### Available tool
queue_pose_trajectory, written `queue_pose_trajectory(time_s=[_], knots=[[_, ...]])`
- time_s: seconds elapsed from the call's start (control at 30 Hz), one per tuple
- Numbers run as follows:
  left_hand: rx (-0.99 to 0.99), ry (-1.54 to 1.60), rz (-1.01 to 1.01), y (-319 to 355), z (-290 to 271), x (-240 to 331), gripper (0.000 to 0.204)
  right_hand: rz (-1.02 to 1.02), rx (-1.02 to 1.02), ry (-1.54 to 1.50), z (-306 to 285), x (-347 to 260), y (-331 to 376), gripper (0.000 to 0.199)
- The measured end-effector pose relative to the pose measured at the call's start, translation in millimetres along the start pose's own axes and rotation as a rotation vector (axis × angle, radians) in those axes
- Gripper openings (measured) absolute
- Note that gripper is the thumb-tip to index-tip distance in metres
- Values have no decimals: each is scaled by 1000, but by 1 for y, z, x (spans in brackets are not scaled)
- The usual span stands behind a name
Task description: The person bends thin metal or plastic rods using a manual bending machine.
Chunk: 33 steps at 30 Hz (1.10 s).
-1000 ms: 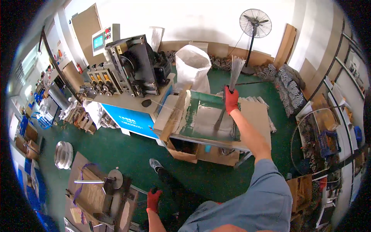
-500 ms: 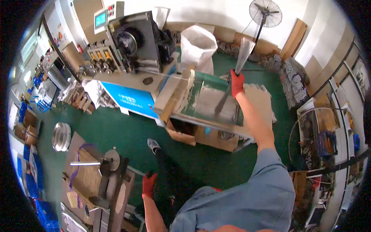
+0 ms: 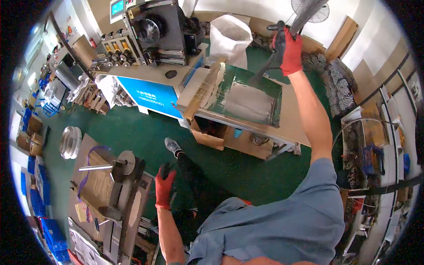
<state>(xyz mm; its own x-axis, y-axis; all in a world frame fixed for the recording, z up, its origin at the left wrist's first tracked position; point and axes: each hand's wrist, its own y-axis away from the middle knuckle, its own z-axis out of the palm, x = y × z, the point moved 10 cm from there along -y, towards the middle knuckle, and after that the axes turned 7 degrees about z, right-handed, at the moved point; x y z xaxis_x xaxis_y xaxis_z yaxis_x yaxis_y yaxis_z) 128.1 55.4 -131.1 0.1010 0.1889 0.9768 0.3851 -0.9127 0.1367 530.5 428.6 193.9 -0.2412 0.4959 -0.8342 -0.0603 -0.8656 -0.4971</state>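
My right hand (image 3: 289,49), in a red and black glove, is closed around a long bundle of thin grey strands (image 3: 304,17), perhaps wire. It is raised above the far right of the workbench (image 3: 293,126). The bundle runs up past the top of the picture, and a dark, blurred end hangs below the glove. Under it lies a green sheet (image 3: 236,73) with a greyish patch on the bench top. My left hand (image 3: 164,187), gloved alike, hangs low beside the lower-left table, its fingers apart and nothing seen in them.
A machine with a dark round wheel (image 3: 148,32) stands at the back left, a white sack (image 3: 230,39) beside the bench. A wooden strip (image 3: 201,95) crosses the bench's left part. Lower left, a table carries a metal disc (image 3: 126,162). Shelving (image 3: 375,141) lines the right.
My right hand has risen away from the bench, lifting and tilting the bundle up to the right. My left hand has moved slightly left and up, its fingers spreading.
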Motion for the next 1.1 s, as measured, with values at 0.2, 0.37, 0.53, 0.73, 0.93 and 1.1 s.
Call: queue_pose_trajectory(time_s=[0.2, 0.37, 0.53, 0.73, 0.93, 1.1], knots=[[105, -61, 690, 20, 59, 218, 75, 108, -320, -190, 127, -50, 60, 31], [391, -622, 785, 17, 78, 265, 86, 684, -563, -646, 249, 42, 150, 35], [609, -533, 524, 23, 17, 193, 47, 900, -542, -592, 319, 82, 246, 34], [497, -168, 427, 51, -53, 139, 23, 1084, -808, -713, 390, 92, 327, 36], [417, 333, 276, 80, -98, 97, 24, 781, -1358, -261, 409, 95, 379, 27], [395, 336, 255, 92, -107, 101, 25, 740, -1476, -223, 422, 90, 420, 26]])
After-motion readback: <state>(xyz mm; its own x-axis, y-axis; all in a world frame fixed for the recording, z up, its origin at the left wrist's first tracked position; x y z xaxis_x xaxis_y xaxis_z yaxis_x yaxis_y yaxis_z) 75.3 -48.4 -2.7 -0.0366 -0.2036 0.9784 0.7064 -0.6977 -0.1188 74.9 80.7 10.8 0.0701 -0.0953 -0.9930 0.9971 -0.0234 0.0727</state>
